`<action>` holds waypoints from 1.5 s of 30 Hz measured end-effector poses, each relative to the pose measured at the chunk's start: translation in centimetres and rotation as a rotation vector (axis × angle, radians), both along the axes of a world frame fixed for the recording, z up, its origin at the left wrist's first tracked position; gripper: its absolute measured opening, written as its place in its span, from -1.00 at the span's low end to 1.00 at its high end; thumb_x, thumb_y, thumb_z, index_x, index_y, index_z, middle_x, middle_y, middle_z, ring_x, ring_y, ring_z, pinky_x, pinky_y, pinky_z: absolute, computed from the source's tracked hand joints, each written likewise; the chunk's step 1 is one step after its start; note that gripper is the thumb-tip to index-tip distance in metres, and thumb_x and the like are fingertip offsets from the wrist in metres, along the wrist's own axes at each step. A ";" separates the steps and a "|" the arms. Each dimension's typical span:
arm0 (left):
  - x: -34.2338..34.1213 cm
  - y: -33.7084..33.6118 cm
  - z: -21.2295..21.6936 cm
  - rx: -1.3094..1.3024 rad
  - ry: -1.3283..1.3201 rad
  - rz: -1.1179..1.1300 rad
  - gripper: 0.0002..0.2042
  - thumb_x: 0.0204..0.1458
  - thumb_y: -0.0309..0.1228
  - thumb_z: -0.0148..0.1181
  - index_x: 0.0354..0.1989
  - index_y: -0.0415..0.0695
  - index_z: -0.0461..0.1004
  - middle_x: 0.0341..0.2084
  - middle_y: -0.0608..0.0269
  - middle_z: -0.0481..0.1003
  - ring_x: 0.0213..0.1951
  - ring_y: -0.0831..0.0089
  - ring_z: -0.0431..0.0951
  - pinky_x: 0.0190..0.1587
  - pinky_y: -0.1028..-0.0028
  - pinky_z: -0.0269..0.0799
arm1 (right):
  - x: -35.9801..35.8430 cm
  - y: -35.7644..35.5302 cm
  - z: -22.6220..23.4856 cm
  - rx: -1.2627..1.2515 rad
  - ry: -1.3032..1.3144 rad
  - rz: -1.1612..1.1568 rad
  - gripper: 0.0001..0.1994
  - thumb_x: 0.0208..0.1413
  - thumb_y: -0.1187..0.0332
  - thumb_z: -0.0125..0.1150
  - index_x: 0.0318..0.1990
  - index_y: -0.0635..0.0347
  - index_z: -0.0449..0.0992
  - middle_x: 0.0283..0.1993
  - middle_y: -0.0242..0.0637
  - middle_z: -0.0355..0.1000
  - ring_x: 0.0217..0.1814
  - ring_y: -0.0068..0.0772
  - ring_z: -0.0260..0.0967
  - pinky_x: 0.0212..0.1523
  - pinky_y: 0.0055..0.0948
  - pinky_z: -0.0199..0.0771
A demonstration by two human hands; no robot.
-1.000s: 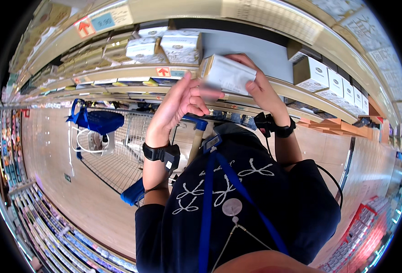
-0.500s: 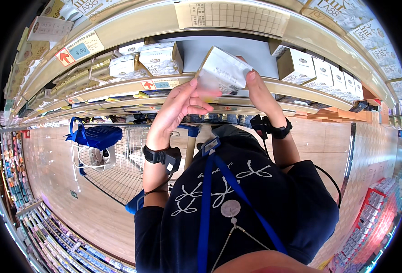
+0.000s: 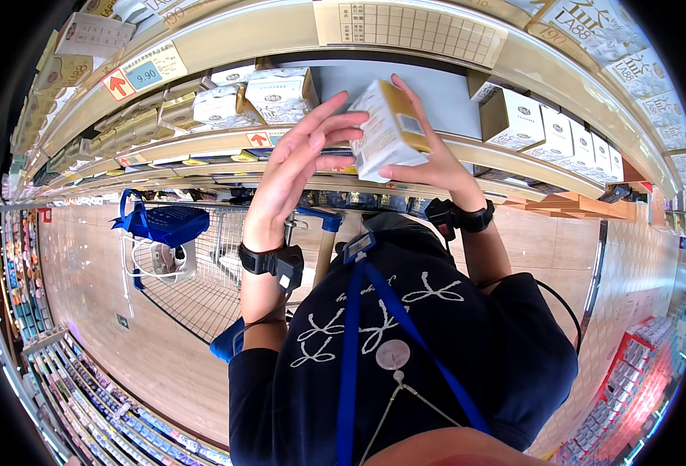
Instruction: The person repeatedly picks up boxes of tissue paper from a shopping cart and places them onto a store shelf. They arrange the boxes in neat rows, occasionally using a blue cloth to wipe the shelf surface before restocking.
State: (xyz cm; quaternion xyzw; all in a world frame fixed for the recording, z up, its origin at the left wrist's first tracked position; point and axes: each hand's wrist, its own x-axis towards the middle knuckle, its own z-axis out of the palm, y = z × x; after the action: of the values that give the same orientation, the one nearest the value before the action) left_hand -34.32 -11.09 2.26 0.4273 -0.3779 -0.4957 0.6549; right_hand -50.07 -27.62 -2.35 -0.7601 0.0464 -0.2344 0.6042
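Observation:
A white and gold carton [image 3: 390, 132] is held up in front of the shelf, tilted, with its gold side toward the right. My right hand [image 3: 440, 159] grips it, the thumb on its lower edge and a finger along the gold side. My left hand [image 3: 304, 159] is beside the carton's left side, fingers stretched and spread; the fingertips come close to it, and I cannot tell if they touch. Behind the carton lies a bare grey stretch of shelf [image 3: 351, 81]. White boxes stand on either side, a left group [image 3: 281, 97] and a right row [image 3: 514, 120].
Shelf edges with price labels [image 3: 145, 74] run across above and below the carton. To my left stands a wire shopping cart [image 3: 191, 299] with a blue bag [image 3: 164, 225] at it. A wooden ledge [image 3: 584, 203] sticks out at right. Red-edged stacked goods [image 3: 623, 388] stand at lower right.
The carton has been turned, so its gold side now shows. My left fingers have opened and spread away from it, while my right hand keeps its grip.

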 end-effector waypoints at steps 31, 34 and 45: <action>-1.1 -0.1 -0.9 0.128 -0.153 0.087 -0.42 -0.11 -0.54 0.36 0.12 -0.26 0.25 -0.05 0.18 0.46 -0.04 0.51 0.46 0.05 0.48 0.34 | -0.2 0.3 1.3 0.225 0.005 0.090 -0.33 -0.04 0.50 0.31 0.27 0.27 0.18 0.21 -0.15 0.26 0.01 -0.49 0.33 0.02 -0.45 0.37; -1.0 -0.2 -1.3 0.138 0.015 0.114 -0.44 -0.04 -0.56 0.29 0.16 -0.24 0.21 -0.02 0.13 0.45 0.00 0.44 0.46 -0.02 0.42 0.47 | 0.2 0.2 1.0 0.213 -0.026 -0.099 -0.53 -0.01 0.55 0.26 0.10 0.37 0.31 0.06 -0.22 0.41 -0.03 -0.58 0.36 -0.11 -0.55 0.42; 0.2 3.3 -2.9 0.210 -0.059 0.145 -0.60 0.22 -0.33 -0.03 0.21 -0.16 0.23 0.09 0.11 0.39 0.09 0.32 0.44 -0.07 0.49 0.50 | 5.8 -2.5 -1.9 -0.114 -0.038 -0.499 -0.54 0.00 0.43 0.30 0.08 0.29 0.34 -0.09 -0.11 0.46 -0.01 -0.30 0.43 -0.30 -0.50 0.48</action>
State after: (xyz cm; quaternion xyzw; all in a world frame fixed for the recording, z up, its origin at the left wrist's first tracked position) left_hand -34.15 -7.81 -0.60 0.5342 -0.3111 -0.4712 0.6291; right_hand -44.32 -30.11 -4.21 -0.7535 0.2078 -0.3928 0.4845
